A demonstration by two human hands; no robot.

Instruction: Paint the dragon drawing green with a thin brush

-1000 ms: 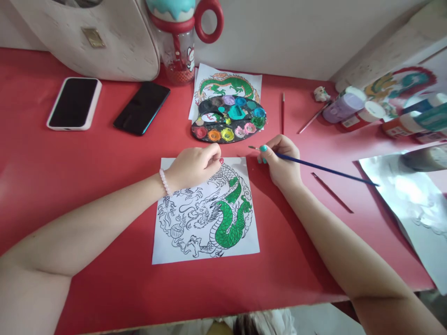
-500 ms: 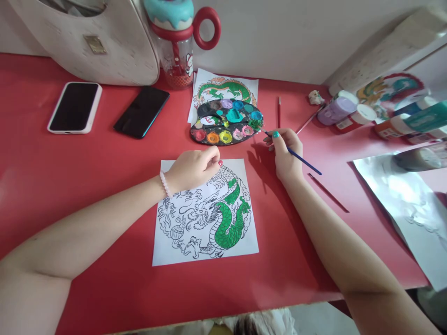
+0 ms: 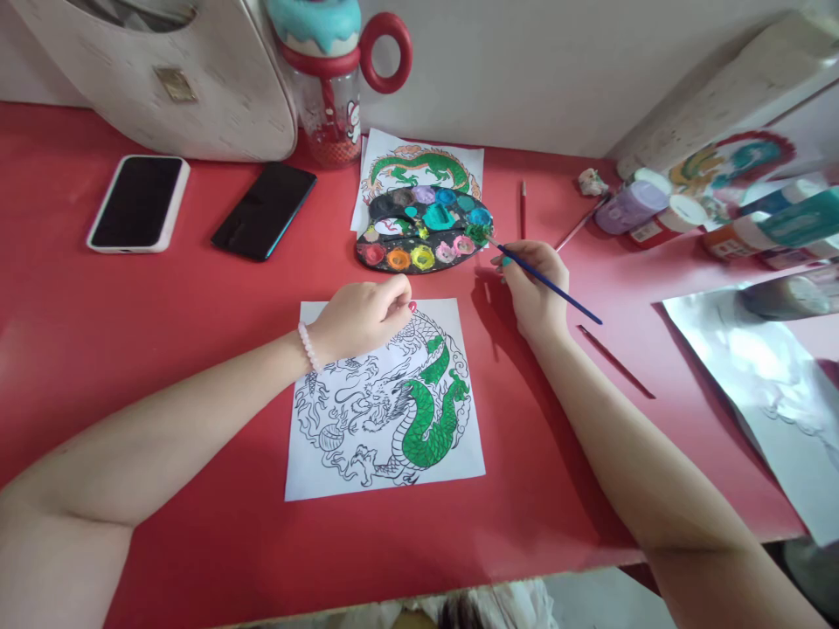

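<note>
Between the thumb and fingers of my right hand [image 3: 538, 286] is a blue paintbrush [image 3: 557, 293], its tip at the green paint on the right end of a black paint palette [image 3: 393, 210]. Several wells of the palette hold different colours. My left hand [image 3: 367, 319] rests with curled fingers on the upper edge of a white sheet with a dragon line drawing [image 3: 367, 437]; nothing shows in its grip. Part of the dragon's body is painted green. Behind the palette, partly covered by it, lies a coloured dragon picture [image 3: 426, 162].
Thin red paintbrushes [image 3: 616, 362] lie right of my right hand. Paint bottles [image 3: 633, 206] and a silvery sheet [image 3: 734, 367] are farther right. Two phones [image 3: 137, 203], a white bag [image 3: 197, 87] and a red-handled cup [image 3: 328, 105] stand or lie at the back left of the red table [image 3: 216, 542].
My right hand has turned slightly, and the brush it holds has shifted a little against the palette's green paint. My left hand stays on the sheet.
</note>
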